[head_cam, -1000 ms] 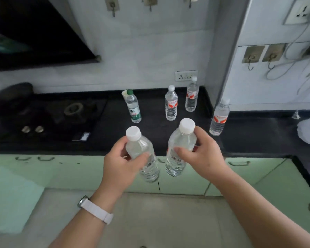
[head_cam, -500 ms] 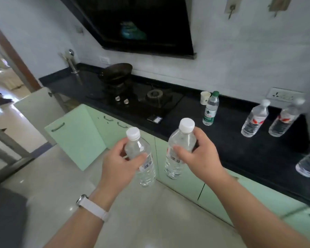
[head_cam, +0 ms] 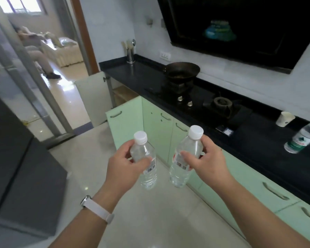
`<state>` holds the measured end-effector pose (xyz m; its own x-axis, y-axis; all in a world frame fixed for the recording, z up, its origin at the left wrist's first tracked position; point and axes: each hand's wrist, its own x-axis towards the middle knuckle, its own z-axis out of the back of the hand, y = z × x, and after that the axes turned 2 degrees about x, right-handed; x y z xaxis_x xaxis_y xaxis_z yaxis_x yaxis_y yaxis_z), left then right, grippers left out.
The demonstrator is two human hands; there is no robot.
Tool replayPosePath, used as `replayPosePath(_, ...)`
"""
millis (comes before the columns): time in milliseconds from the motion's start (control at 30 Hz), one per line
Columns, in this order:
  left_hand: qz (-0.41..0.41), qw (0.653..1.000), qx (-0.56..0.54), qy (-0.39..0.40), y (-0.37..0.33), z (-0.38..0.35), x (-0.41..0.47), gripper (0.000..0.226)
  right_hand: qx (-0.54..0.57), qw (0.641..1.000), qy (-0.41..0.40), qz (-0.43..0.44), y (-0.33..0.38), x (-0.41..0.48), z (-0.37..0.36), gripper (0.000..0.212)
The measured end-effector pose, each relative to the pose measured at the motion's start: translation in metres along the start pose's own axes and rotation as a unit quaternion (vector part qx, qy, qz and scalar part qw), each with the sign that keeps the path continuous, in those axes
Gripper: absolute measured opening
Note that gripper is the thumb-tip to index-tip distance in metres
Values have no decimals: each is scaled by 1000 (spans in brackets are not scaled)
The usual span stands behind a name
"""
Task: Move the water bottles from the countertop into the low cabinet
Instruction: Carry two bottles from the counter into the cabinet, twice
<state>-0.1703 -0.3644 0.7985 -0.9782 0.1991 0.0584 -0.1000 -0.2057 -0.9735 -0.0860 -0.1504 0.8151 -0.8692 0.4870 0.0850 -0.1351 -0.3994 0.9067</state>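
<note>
Since the earlier frame the view is swung further left, so that the doorway and an open cabinet door [head_cam: 95,97] are now brought into sight beyond the hands, while most of the bottles on the countertop are carried out of view to the right. Both bottles are still held out in front, above the pale floor.

One clear bottle [head_cam: 145,162] with a white cap is grasped around its upper body by the left hand [head_cam: 123,167], thumb across the front; a white watch strap [head_cam: 98,211] is worn on that wrist. A second clear bottle [head_cam: 185,158], red on its label, is gripped by the right hand [head_cam: 207,163], just beside the first and apart from it. Both are held roughly upright.

To the right of the right hand, green cabinet fronts [head_cam: 156,129] are seen under the black countertop [head_cam: 258,138]. On it, further right, a green-labelled bottle [head_cam: 301,137] and a paper cup [head_cam: 284,119] are left standing; ahead, a dark pan [head_cam: 182,71] is set on the stove.
</note>
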Motion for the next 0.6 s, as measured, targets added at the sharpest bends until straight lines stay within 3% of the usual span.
replayPosePath(233,3,997,-17,-69,27,86,46,52,-3,997,66,35,41,45,-95,44)
replayPosePath(600,55,988,28,-139,75,131,147,50,-6,988,149,34,36,164,-200,35)
